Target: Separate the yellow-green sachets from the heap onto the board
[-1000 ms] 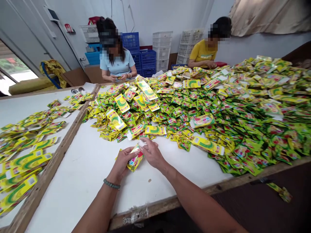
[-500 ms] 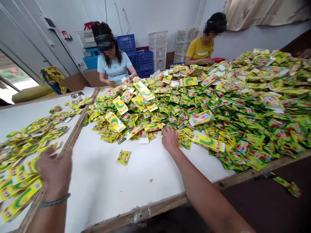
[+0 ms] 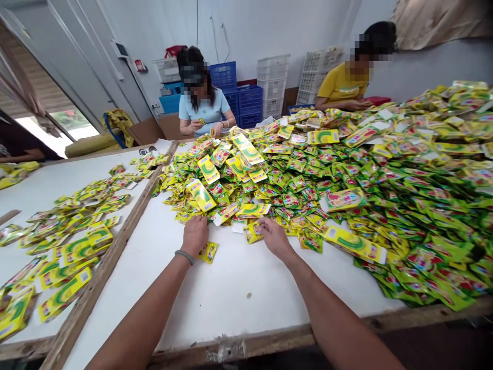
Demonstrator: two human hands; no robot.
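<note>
A huge heap of green and yellow packets [image 3: 346, 169] covers the white table [image 3: 215, 298]. My left hand [image 3: 194, 234], with a green bracelet on the wrist, rests at the heap's near edge by a white-backed card [image 3: 217, 220]; its fingers curl down out of sight. A loose small packet [image 3: 208, 252] lies on the table just right of that hand. My right hand [image 3: 274, 237] reaches the heap's edge too, its fingertips pinched on a small yellow packet [image 3: 252, 231]. Longer yellow cards [image 3: 354, 244] lie scattered among the packets.
A second white table [image 3: 46, 180] at the left holds spread-out yellow cards, divided off by a wooden rail [image 3: 115, 257]. Two people sit at the far side handling packets. Blue and white crates [image 3: 265, 82] are stacked by the back wall. A doorway opens at the left.
My left hand has swung back from the left table to the heap's edge. My right hand stayed at the heap and closed on a small packet. The view shifted right.
</note>
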